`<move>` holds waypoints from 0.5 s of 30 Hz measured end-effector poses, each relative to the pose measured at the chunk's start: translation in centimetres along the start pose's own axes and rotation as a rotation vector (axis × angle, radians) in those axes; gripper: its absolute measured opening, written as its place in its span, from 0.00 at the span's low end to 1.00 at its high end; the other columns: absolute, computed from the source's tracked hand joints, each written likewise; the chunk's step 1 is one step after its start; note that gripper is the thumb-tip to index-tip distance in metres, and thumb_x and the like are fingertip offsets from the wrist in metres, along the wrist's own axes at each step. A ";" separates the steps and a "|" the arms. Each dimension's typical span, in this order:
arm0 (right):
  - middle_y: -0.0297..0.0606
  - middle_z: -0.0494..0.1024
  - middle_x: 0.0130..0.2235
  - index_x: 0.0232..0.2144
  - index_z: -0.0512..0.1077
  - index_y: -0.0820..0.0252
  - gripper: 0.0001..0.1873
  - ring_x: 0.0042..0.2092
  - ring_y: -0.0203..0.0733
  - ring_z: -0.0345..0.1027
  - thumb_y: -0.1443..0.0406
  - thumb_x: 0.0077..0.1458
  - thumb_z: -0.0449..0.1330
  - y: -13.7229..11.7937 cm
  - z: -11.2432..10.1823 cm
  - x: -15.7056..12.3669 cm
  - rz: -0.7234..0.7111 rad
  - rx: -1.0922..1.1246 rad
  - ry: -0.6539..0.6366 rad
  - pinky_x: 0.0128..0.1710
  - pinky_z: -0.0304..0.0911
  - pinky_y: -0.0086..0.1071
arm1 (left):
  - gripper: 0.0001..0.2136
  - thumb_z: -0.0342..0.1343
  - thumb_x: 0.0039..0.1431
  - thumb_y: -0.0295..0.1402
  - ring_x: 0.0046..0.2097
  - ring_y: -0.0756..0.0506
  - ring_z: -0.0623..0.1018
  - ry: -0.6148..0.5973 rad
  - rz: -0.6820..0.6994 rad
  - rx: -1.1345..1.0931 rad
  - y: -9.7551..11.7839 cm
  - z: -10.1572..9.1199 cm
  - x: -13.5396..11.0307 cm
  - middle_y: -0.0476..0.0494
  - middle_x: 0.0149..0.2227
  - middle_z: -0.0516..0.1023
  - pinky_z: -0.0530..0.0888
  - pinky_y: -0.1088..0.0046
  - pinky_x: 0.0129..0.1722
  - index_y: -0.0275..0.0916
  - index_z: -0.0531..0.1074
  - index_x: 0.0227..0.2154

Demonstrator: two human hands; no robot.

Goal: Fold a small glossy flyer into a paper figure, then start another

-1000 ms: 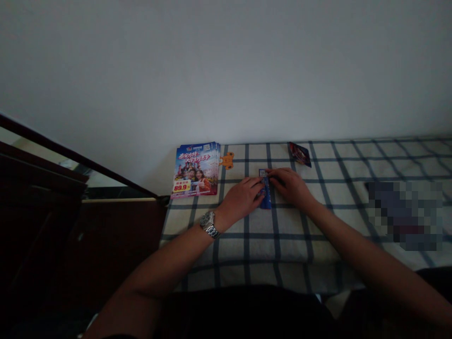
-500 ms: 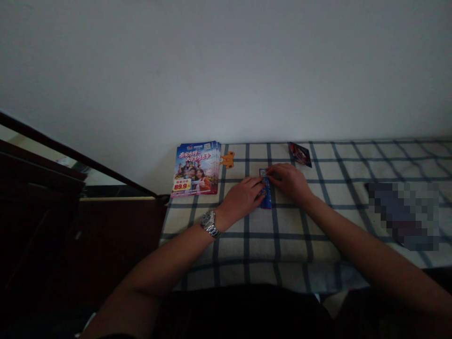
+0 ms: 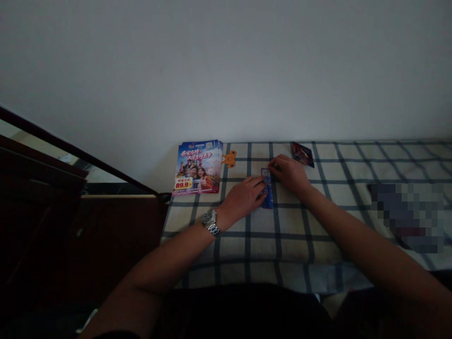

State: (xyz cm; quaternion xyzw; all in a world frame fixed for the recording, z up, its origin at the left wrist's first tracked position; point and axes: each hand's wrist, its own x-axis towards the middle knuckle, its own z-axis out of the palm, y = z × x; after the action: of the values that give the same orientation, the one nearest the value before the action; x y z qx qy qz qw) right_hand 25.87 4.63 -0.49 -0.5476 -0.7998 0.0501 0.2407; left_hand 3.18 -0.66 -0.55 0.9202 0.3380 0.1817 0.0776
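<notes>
A narrow folded blue flyer [image 3: 268,200] lies on the checked cloth in front of me, a printed code showing at its far end. My left hand [image 3: 245,195], with a metal watch on the wrist, rests over the flyer's left side and middle. Its fingers are stretched out and lie on the paper. At the far right corner of the flyer, my right hand [image 3: 289,174] has its thumb and forefinger drawn together, and nothing shows between them. Whether those fingertips touch the paper is hard to see.
A stack of colourful flyers [image 3: 197,169] lies at the left by the wall. Beside it is an orange bear figure [image 3: 229,159]. A dark folded printed piece [image 3: 302,154] sits beyond my right hand. A blurred-out object [image 3: 406,216] lies at the right on the checked cloth [image 3: 229,242].
My right hand has shifted slightly away from me, toward the wall, past the flyer's far corner. My left hand stays on the folded flyer. The view has moved a little.
</notes>
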 end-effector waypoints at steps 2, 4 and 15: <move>0.41 0.81 0.42 0.38 0.78 0.57 0.05 0.41 0.47 0.75 0.65 0.66 0.61 -0.1 0.0 0.0 0.002 0.003 0.008 0.39 0.63 0.36 | 0.14 0.55 0.72 0.34 0.60 0.38 0.74 0.004 0.002 -0.008 0.0 0.0 0.0 0.37 0.63 0.73 0.76 0.58 0.61 0.34 0.74 0.56; 0.41 0.81 0.42 0.38 0.77 0.57 0.05 0.41 0.47 0.75 0.66 0.65 0.61 -0.2 0.1 -0.1 -0.003 0.015 0.018 0.40 0.64 0.36 | 0.14 0.55 0.72 0.34 0.60 0.39 0.74 0.010 0.006 -0.016 -0.1 0.1 0.0 0.37 0.62 0.73 0.76 0.58 0.61 0.35 0.74 0.56; 0.41 0.80 0.40 0.39 0.77 0.57 0.04 0.40 0.47 0.75 0.65 0.64 0.62 0.2 -0.6 -1.7 -0.048 0.174 0.013 0.41 0.68 0.38 | 0.13 0.56 0.72 0.34 0.60 0.39 0.75 0.032 0.000 -0.027 0.0 0.1 0.0 0.38 0.62 0.74 0.76 0.58 0.61 0.36 0.74 0.55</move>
State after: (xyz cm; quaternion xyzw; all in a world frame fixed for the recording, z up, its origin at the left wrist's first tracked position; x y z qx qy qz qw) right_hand 26.81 3.08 -0.55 -0.5056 -0.8038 0.1101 0.2936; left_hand 3.21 -0.62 -0.68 0.9160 0.3367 0.2010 0.0843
